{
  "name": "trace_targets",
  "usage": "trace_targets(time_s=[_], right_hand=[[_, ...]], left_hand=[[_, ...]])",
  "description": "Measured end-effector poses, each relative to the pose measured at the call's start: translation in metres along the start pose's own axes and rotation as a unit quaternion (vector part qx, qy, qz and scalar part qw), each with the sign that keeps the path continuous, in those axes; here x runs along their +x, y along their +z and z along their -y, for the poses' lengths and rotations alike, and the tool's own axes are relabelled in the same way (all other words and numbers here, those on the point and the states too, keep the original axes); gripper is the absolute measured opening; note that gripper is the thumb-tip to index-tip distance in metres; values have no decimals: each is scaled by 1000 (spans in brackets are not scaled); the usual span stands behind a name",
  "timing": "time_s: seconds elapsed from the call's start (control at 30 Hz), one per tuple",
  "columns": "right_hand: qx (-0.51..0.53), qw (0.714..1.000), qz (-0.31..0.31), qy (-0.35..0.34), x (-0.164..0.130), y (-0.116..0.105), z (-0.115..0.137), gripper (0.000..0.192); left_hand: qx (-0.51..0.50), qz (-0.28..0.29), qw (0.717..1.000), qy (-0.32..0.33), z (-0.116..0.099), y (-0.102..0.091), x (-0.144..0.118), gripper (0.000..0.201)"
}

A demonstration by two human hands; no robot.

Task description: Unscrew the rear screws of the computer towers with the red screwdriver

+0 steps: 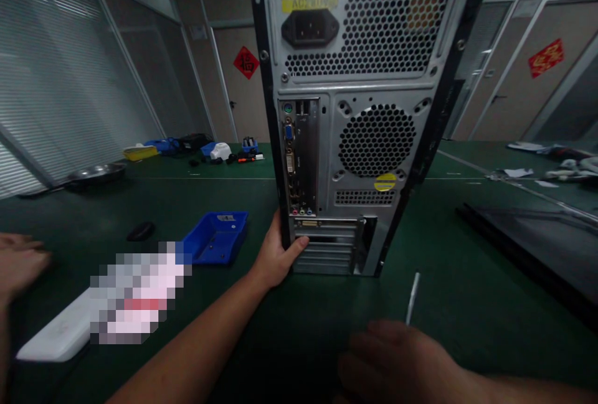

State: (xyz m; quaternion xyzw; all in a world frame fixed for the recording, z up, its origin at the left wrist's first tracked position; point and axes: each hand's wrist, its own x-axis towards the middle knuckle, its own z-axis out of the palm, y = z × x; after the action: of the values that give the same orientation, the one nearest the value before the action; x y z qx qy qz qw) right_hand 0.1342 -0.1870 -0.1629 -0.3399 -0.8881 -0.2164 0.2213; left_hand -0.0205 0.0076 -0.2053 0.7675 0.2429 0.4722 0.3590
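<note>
A computer tower [327,89] stands upright on the green table, its metal back panel facing me. The panel shows a power socket, ports, a round fan grille and expansion slot covers. My left hand [275,258] grips the tower's lower left edge, the thumb lying on the back panel by the slots. In front of the tower, low in the view, my right hand [397,357] is closed and smeared by motion. A thin metal screwdriver [413,298] sticks up from it, its handle hidden in the fist. The shaft's tip is apart from the tower.
Left of the tower lie a blue tray [212,236] with small parts, a black mouse [141,231] and a white, partly pixelated object [60,326]. Another person's hand [21,264] is at the left edge. A dark flat panel [532,248] lies on the right.
</note>
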Motion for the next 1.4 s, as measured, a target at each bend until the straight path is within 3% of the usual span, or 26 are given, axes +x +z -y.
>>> trace_targets(time_s=[0.1,0.17,0.2,0.27,0.33,0.4,0.43,0.5,0.63,1.1,1.4], right_hand=[[-76,988,-45,130,22,-56,-30,14],[-158,952,-116,237,25,-87,-56,12],[-177,924,-165,295,24,-98,-71,32],[-160,883,-198,395,15,-108,-99,68],[-51,851,-161,498,5,-103,-122,84],[122,830,-108,533,-3,-88,-136,96],[208,824,-85,521,-5,-79,-139,97],[299,828,-45,472,-5,-64,-140,83],[368,818,-52,440,-2,-50,-134,56],[483,789,-68,374,-3,-52,-140,59],[481,786,-90,377,-6,-50,-141,70]], left_hand=[[-1,-1,1000,1,-4,0,0,70],[-7,-1,1000,-6,-8,1,-2,70],[-9,-2,1000,-7,-10,2,-3,73],[-8,-16,1000,3,-16,4,-5,83],[1,-40,999,19,-21,8,-7,96],[19,-64,997,28,-27,11,-7,102],[27,-73,997,27,-30,12,-6,104],[27,-81,996,17,-37,15,-3,104],[-22,-100,995,-17,-48,21,4,98],[-24,-134,990,-24,-52,29,3,79],[2,-150,988,-33,-52,28,5,68]])
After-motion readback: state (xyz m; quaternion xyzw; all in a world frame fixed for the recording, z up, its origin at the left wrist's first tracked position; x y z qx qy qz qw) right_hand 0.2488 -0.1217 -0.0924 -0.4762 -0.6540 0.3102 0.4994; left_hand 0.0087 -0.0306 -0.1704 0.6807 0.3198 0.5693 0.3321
